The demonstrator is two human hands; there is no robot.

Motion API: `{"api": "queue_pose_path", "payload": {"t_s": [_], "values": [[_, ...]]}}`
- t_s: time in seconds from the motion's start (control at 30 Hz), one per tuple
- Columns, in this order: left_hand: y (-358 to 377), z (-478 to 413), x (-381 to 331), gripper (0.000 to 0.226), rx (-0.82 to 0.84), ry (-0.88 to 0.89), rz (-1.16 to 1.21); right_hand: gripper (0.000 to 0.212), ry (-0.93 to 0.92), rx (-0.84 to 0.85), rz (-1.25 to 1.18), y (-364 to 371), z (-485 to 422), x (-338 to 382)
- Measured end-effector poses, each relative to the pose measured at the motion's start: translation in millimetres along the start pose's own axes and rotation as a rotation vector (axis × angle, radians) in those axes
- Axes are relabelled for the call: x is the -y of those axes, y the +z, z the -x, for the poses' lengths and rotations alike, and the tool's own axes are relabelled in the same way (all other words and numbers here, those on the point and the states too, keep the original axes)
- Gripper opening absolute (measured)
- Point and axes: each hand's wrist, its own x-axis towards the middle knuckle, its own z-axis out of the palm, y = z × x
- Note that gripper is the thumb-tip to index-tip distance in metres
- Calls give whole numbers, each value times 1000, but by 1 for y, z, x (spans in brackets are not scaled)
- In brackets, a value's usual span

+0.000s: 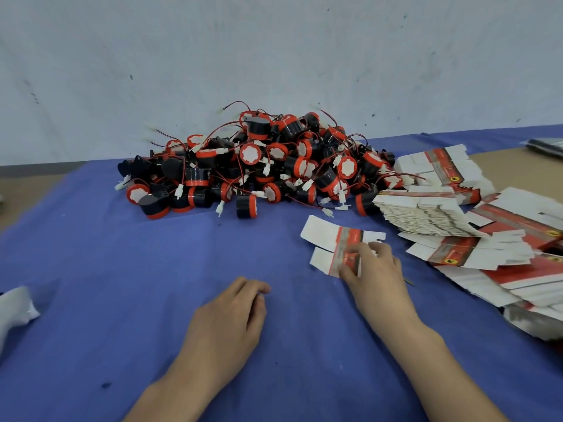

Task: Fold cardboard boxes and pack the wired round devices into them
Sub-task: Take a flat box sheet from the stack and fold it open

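The right hand (374, 269) pinches one flat box (326, 233) just in front of the pile of devices (259, 166), I think to draw it near for folding. The left hand (231, 315) rests loose and empty, further in front of the pile, ready to help.

Blue cloth (122, 269): open surface is offered across the near centre and left.
Heap of wired round devices (259, 166): the far centre is blocked, back to the wall (274, 56); wires and white connectors are strewn along its near edge.
Stacks of flat boxes (432, 214): the right side is filled, touching the heap.
Single flat box (332, 239): laid just beside the stacks, gripped by the right hand (374, 269).
White rag (15, 306): the left edge is occupied.
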Motion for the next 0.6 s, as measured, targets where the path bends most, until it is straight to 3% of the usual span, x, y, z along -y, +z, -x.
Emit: {"api": "queue_pose_path", "payload": {"t_s": [0.27, 0.6], "values": [[-2, 0, -3, 27, 3, -31, 45, 33, -149, 148, -196, 18, 10, 23], [-3, -5, 7, 40, -147, -183, 221, 35, -221, 256, -246, 32, 30, 53]]}}
